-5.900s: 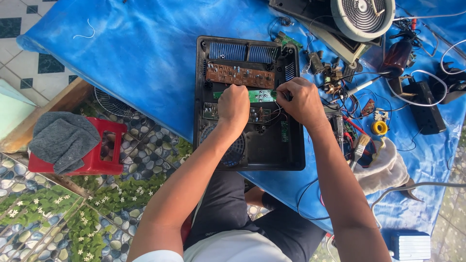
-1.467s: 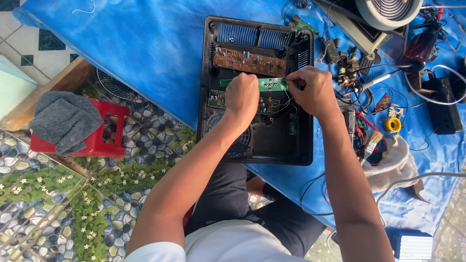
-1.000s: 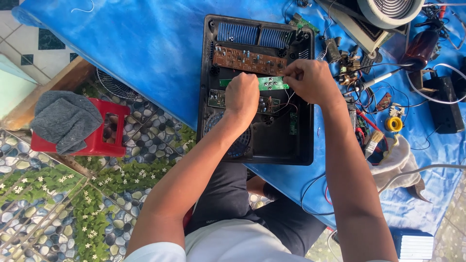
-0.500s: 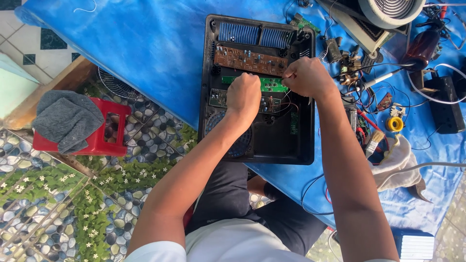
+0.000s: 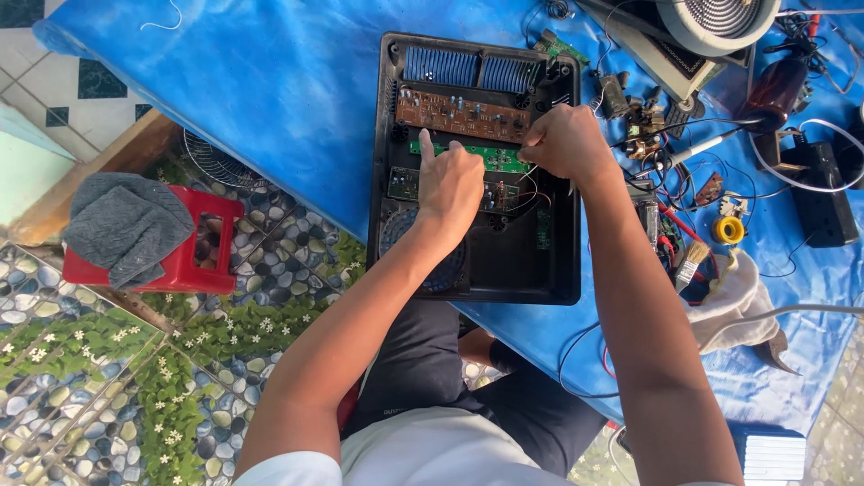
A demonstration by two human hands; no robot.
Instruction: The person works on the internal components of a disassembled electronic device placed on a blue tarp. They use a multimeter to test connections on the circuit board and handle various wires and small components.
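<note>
At the middle top of the frame, the black case (image 5: 477,171) lies open on the blue sheet (image 5: 270,99), close against the person's knees, so both arms reach its boards without stretching. Left hand (image 5: 450,184) rests over the small boards in the case's centre, forefinger straight and pointing up onto the green board (image 5: 499,160), the other fingers curled loosely; it holds nothing and seems to be steadying or marking a spot. Right hand (image 5: 565,144) is bunched into a tight pinch at the green board's right end, just under the brown board (image 5: 461,115); something thin seems to be between the fingertips, perhaps a wire or a slim tool, but I cannot tell which.

Room is tight to the right: the case's wall stands just beside that wrist, and beyond it lie loose parts (image 5: 630,108), cables and a brush (image 5: 691,261). The lower half of the case is bare, giving the left forearm space. Left of the case the sheet is open, with a red stool (image 5: 193,261) and grey cloth (image 5: 121,225) well apart.
</note>
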